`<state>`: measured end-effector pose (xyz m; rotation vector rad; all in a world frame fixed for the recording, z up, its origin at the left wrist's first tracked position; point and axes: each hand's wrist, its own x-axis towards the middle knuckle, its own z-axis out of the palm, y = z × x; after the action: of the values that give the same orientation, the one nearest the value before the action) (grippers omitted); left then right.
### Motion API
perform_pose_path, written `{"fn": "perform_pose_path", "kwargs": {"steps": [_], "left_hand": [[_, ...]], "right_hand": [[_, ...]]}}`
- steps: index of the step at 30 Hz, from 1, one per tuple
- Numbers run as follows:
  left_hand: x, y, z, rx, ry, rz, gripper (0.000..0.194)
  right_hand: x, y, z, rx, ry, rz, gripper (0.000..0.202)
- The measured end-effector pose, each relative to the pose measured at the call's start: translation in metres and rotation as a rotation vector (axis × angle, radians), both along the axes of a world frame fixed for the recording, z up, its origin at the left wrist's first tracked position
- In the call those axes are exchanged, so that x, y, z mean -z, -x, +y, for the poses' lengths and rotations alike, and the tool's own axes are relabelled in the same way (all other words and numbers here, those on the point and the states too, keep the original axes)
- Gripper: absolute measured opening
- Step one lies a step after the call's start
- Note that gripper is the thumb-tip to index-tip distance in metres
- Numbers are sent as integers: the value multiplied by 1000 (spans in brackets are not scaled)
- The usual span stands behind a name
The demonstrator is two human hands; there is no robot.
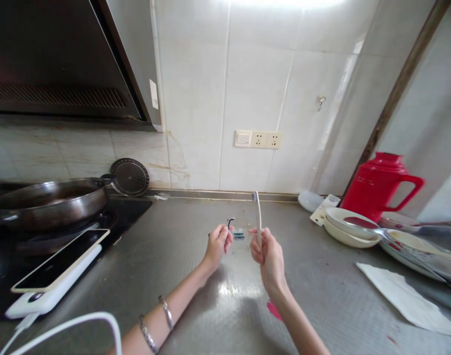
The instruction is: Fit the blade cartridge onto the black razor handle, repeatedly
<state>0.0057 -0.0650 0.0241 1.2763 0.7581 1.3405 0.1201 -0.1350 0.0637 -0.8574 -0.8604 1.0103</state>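
Observation:
Above the middle of the metal counter, my left hand (pixel 218 242) pinches a small dark bent piece (pixel 230 221) that looks like metal; its lower part is hidden by the fingers. My right hand (pixel 268 255) is closed around the handle of a pale toothbrush (pixel 259 217), held upright with its grey bristles at the top, facing left. The two hands are apart. Between them, a small clear item with dark green strips (pixel 239 235) shows on the counter. A pink piece (pixel 274 309) lies partly behind my right wrist.
Left, a phone (pixel 62 261) rests on a white power bank (pixel 55 291) with a cable, near a pan (pixel 51 202) on the stove. Right are a red thermos (pixel 375 187), stacked bowls (pixel 349 240), plates (pixel 417 251) and a white paper (pixel 406 298) on the counter (pixel 155 256).

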Motion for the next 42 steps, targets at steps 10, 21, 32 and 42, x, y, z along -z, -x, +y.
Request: {"fn": "perform_pose_path", "kwargs": {"steps": [10,21,32,42], "left_hand": [[5,7,4,30,105,-35,39],[2,7,0,144,181,-186,32],[-3,5,-7,432,402,-387,15],[-7,11,-6,824,577,-499,12]], "right_hand": [[28,-57,92,333,77,-864,44],[52,-64,91,438,5,-1208,45],[63,-63,96,507,-122,-1178,46],[64,-61,94,480,-227,-1089,44]]}}
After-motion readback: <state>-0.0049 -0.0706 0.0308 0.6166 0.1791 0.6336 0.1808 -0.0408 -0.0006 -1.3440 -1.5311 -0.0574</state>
